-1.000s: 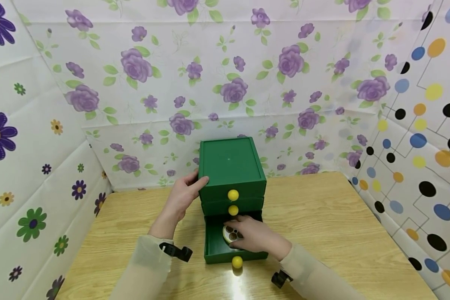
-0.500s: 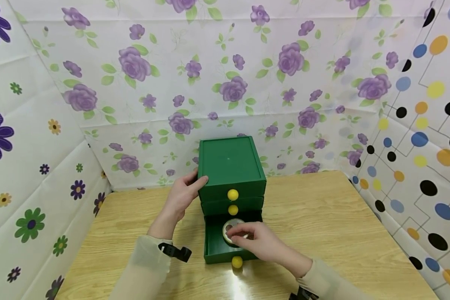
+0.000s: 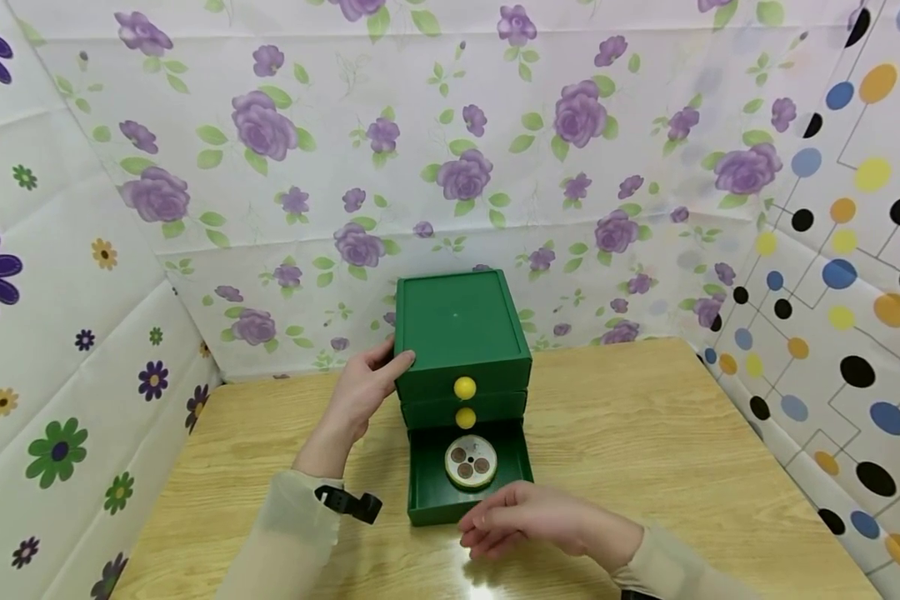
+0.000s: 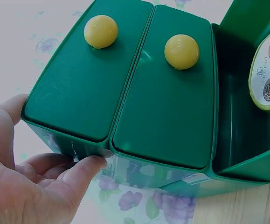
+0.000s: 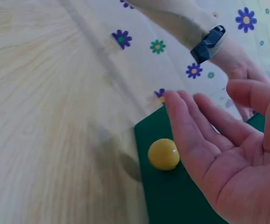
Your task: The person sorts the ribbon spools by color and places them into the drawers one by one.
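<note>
A green drawer cabinet with yellow ball knobs stands on the table, its bottom drawer pulled out. Inside that drawer lies a round ribbon spool, with a white label, a centre hole and dark round marks; the left wrist view shows its yellow-green edge. My left hand rests against the cabinet's left side, thumb at the top front corner and fingers touching the side. Just in front of the drawer is my right hand, empty, fingers loosely extended close to the yellow knob, which is hidden in the head view.
Beneath everything is a light wooden table. A floral cloth wall rises right behind the cabinet, with patterned cloth walls at both sides. The upper two drawers are closed, their knobs facing me.
My right hand has let go of the ribbon spool and drawn back toward me, out over the drawer's front. The spool stays in the drawer. The left hand keeps its place.
</note>
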`<state>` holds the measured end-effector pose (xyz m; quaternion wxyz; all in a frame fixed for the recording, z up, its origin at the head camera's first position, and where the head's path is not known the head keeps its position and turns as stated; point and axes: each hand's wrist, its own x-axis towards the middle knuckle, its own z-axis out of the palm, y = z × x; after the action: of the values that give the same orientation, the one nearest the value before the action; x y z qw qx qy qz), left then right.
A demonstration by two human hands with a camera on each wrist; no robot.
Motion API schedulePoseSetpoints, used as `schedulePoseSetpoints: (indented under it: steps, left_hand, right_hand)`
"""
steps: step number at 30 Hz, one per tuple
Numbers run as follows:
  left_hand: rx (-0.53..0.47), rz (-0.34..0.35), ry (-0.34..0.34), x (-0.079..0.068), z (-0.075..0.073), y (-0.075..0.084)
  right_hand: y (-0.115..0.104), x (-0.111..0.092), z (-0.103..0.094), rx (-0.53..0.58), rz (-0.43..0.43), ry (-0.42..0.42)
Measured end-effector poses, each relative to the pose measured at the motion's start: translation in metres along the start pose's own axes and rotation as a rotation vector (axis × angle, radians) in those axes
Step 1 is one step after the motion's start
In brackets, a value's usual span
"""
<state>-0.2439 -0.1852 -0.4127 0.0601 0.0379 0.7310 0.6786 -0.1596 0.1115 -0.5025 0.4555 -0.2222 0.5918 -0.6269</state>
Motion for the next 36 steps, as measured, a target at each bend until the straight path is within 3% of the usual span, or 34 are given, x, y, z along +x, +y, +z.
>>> schedulePoseSetpoints:
  steps: [7,15,22,30,36]
  left_hand:
    - [0.004,-0.003,0.009,0.000,0.000,-0.001]
    - [-0.006,0.005,0.008,0.000,0.000,0.000]
    - [0.003,-0.002,0.015,-0.001,0.001,0.001]
    - [0.001,0.007,0.022,0.000,0.000,0.000]
    - [0.005,-0.003,0.022,-0.001,0.000,0.000]
  right_hand:
    - [0.024,-0.003,0.006,0.084,0.106,-0.059]
    - [0.042,-0.001,0.005,0.180,0.203,0.023]
    - [0.045,0.001,0.003,0.249,0.204,0.077]
    - [0.051,0.006,0.004,0.320,0.169,0.197]
    - [0.052,0.009,0.005,0.328,0.159,0.212]
